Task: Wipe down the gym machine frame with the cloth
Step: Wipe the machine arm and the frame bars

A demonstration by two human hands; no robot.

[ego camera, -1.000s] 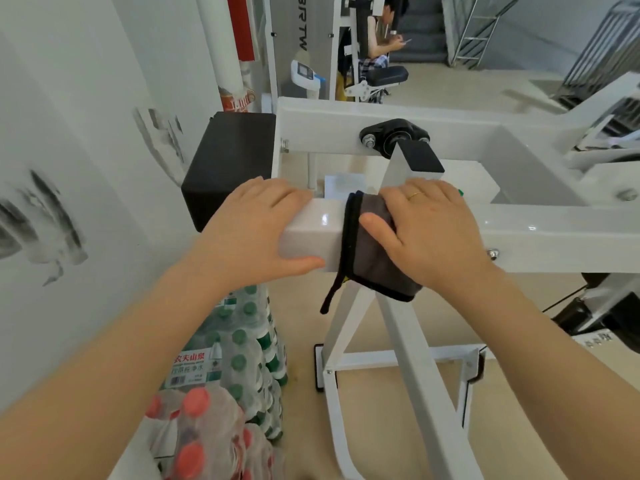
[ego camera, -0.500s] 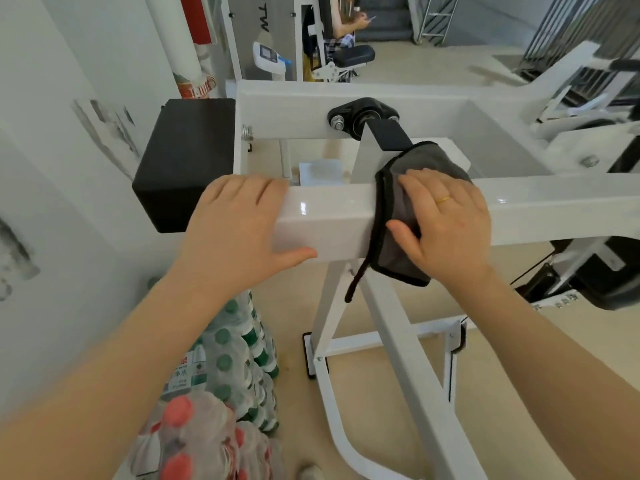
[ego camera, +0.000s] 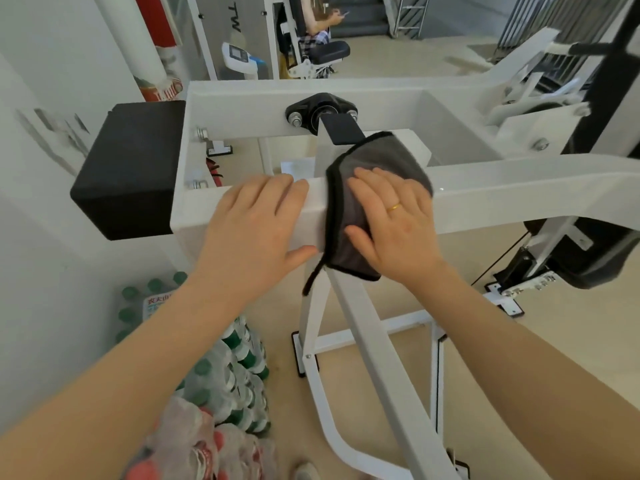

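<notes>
- My right hand (ego camera: 394, 223) presses the grey cloth (ego camera: 377, 168) flat, fingers straight, draped over the white frame bar (ego camera: 519, 199).
- My left hand (ego camera: 256, 230) rests on the same bar, fingers relaxed, thumb under its front edge.
- The bar's long axis runs nine to three; unwiped length lies toward three, nearest my right hand.

A beige floor (ego camera: 398, 341) is seen below. A white wall (ego camera: 45, 237) stands at nine o'clock, shrink-wrapped water bottles (ego camera: 225, 375) are stacked at seven, and a staircase (ego camera: 363, 15) rises at twelve.
</notes>
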